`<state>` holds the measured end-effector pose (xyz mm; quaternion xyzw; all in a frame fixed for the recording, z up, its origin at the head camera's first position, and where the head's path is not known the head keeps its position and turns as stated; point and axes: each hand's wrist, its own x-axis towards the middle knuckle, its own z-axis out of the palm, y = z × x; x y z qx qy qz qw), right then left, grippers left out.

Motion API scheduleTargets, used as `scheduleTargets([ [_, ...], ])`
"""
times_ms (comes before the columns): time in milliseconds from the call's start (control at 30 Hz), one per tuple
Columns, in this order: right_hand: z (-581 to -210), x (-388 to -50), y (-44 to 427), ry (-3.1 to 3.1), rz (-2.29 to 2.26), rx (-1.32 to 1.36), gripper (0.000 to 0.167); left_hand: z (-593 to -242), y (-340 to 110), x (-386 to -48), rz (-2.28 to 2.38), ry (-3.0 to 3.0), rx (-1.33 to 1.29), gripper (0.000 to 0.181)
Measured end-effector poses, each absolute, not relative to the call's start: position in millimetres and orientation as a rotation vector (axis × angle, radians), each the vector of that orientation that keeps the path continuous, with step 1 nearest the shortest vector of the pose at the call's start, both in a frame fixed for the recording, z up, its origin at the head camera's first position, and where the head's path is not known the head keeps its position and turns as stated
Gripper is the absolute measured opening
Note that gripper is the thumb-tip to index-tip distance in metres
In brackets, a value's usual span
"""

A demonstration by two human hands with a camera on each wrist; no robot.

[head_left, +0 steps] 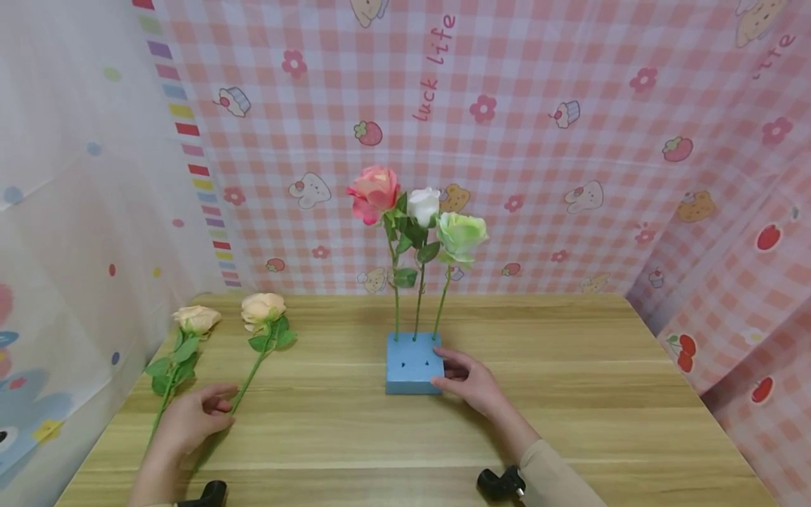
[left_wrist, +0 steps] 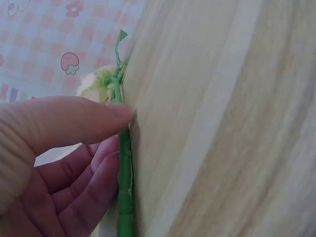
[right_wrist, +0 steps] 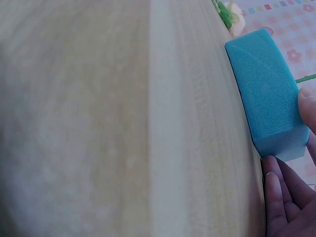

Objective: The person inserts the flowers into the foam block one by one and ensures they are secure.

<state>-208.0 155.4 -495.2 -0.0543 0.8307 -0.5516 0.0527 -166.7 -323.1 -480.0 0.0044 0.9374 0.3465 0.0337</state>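
Note:
My left hand (head_left: 190,422) pinches the green stem of a peach rose (head_left: 262,310) lying on the table at the left; in the left wrist view its thumb crosses the stem (left_wrist: 125,187). A second peach rose (head_left: 196,319) lies farther left, its lower stem hidden behind that hand. With the right hand (head_left: 472,380) I hold the right side of a blue foam block (head_left: 415,386). Standing in the block's back row are a pink rose (head_left: 374,193), a white rose (head_left: 424,205) and a green rose (head_left: 462,236). Two small holes show nearer the block's front.
The wooden table (head_left: 570,394) runs back to a pink checked cloth (head_left: 519,155). A white dotted cloth (head_left: 82,211) hangs along the left side. Black wrist devices show near the bottom edge, one (head_left: 500,483) by the right sleeve (head_left: 557,475).

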Motion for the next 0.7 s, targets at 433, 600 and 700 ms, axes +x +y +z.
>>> scheduleTargets([
  [433, -500.3, -210.8, 157.2, 2.529, -1.667, -0.183, 0.056, -481.5, -319.6, -169.3, 0.956, 2.945, -0.029, 0.044],
  [600, -501.5, -211.2, 157.7, 2.536, -1.662, -0.177, 0.056, -483.0, -318.3, -170.9, 0.929, 2.944, -0.025, 0.042],
  [700, -502.0, -211.5, 157.5, 2.544, -1.661, -0.181, 0.056, -483.1, -317.3, -170.6, 0.931, 2.949, -0.013, 0.041],
])
